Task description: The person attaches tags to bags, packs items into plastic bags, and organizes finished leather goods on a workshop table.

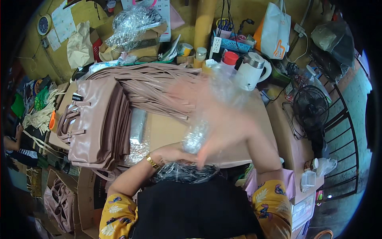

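My left hand (172, 153) sits at the near edge of the table, closed on the lower end of a clear crinkled plastic bag (197, 135). My right hand (223, 127) is blurred with motion and raised over the table; it grips the upper part of the same plastic bag, which stretches up toward the far side. More bunched clear plastic (185, 172) lies at my lap against my black top. A stack of pink handbags (97, 123) stands to the left of my hands, and a bundle of pink straps (155, 85) lies behind it.
A brown table top (167, 129) carries the bags. At the back stand a white kettle (250, 71), a red-capped bottle (229, 59), a power strip and cartons with plastic wrap. A black fan (310, 107) stands to the right. Cardboard boxes with bags sit lower left.
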The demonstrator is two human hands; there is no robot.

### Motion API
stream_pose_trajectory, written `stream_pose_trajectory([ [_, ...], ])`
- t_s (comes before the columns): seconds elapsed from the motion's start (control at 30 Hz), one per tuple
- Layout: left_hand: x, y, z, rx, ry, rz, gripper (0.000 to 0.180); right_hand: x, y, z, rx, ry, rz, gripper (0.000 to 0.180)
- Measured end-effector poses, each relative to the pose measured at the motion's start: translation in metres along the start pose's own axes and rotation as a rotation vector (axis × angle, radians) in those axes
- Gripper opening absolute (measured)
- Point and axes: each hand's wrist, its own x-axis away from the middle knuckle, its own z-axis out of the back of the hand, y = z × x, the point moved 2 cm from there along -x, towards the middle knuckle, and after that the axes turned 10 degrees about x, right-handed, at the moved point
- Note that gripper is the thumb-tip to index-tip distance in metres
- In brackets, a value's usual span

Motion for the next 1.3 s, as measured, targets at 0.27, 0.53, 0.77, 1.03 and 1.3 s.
stream_pose_trajectory([
  [0.27,0.050,0.069,0.016,-0.852,0.390,-0.257,0.029,0.104,0.069,-0.019,0.421,-0.856,-0.333,0.027],
  [0.53,0.039,0.138,0.065,-0.192,0.879,-1.000,0.029,0.106,-0.047,-0.089,-1.117,-0.365,-0.155,0.033],
  [0.77,0.011,0.167,0.025,0.663,0.076,-0.940,0.045,0.022,0.050,-0.220,-1.085,-0.377,-0.468,0.035],
  [1.03,-0.011,0.091,0.022,0.463,0.292,-0.624,0.045,0.029,0.173,-0.094,-1.258,-0.359,-0.168,0.035],
  [1.3,-0.023,0.056,0.034,0.457,0.787,-0.842,0.049,0.032,0.010,-0.037,0.277,0.457,-0.218,0.022],
])
